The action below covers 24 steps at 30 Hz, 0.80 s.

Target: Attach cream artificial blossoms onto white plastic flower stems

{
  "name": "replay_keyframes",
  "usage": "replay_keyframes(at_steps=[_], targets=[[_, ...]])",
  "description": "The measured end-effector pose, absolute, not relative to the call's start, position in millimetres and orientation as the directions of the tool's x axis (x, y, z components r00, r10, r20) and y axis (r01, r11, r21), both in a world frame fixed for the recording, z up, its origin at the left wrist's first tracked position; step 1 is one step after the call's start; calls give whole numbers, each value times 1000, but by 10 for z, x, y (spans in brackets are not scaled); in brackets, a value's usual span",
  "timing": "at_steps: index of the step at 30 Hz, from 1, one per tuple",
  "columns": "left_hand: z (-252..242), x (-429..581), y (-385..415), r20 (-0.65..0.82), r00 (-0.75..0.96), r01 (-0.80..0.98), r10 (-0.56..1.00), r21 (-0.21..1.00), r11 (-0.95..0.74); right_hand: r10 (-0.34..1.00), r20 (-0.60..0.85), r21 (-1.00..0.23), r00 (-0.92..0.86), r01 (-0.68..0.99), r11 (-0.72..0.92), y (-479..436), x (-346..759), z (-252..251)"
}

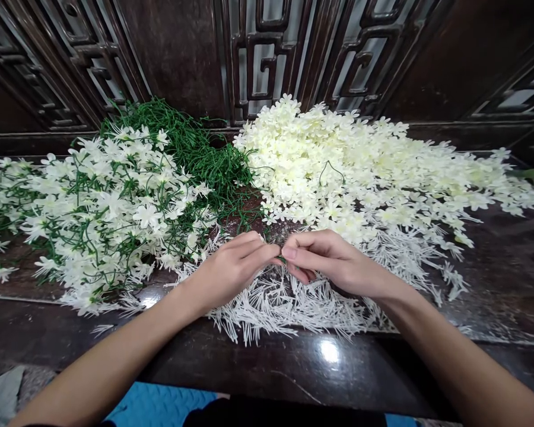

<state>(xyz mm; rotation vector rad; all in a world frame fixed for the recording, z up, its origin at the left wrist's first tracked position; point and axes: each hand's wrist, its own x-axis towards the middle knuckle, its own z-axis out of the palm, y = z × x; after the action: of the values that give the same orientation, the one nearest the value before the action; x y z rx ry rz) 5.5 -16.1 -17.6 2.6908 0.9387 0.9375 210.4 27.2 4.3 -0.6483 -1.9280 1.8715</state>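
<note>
My left hand [235, 264] and my right hand [333, 261] meet above the middle of the bench, fingertips pinched close together. Between them shows a bit of thin green stem [283, 259], mostly covered by the fingers. Whether a flower part is on it I cannot tell. Under both hands spreads a heap of white stamen-like sprigs [289, 308]. Behind my right hand lies a big pile of loose cream-white artificial petals [338, 160]. To the left of my left hand are white artificial flowers on green stems [111, 207].
A tangle of bare green stems [182, 139] lies at the back, between the two flower piles. The dark wooden bench [267, 356] has a carved lattice back [267, 53] behind it. Blue textured material [164, 403] shows below the front edge.
</note>
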Motion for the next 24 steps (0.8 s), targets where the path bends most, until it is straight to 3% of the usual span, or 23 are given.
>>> replay_keyframes(at_steps=[3,6,8,11,14,17,19,21,24], targets=[[-96,102,-189,448,540,449,713,563,-694,559,14,-990,-829,-90,-110,247,2074,6],[-33,154,-211,216,469,228,857,907,-353,553,101,-957,-827,-233,-173,209,2033,-64],[-24,187,-215,90,480,-11,873,995,-97,556,163,-945,-815,-290,-148,174,2003,-103],[-38,212,-196,-6,476,-370,880,906,206,570,251,-936,-782,-345,-62,119,1973,-103],[-31,178,-147,-52,401,-559,915,777,289,604,313,-919,-733,-395,-3,123,2003,-23],[9,121,-100,-14,312,-575,950,793,201,697,260,-951,-668,-304,63,206,2093,88],[27,101,-86,3,270,-530,963,835,146,759,167,-985,-630,-77,153,265,2140,136],[20,100,-83,-16,232,-469,972,874,127,881,121,-973,-458,122,196,301,2151,139],[-23,104,-76,-48,176,-420,983,900,119,915,142,-945,-378,222,239,332,2124,71]])
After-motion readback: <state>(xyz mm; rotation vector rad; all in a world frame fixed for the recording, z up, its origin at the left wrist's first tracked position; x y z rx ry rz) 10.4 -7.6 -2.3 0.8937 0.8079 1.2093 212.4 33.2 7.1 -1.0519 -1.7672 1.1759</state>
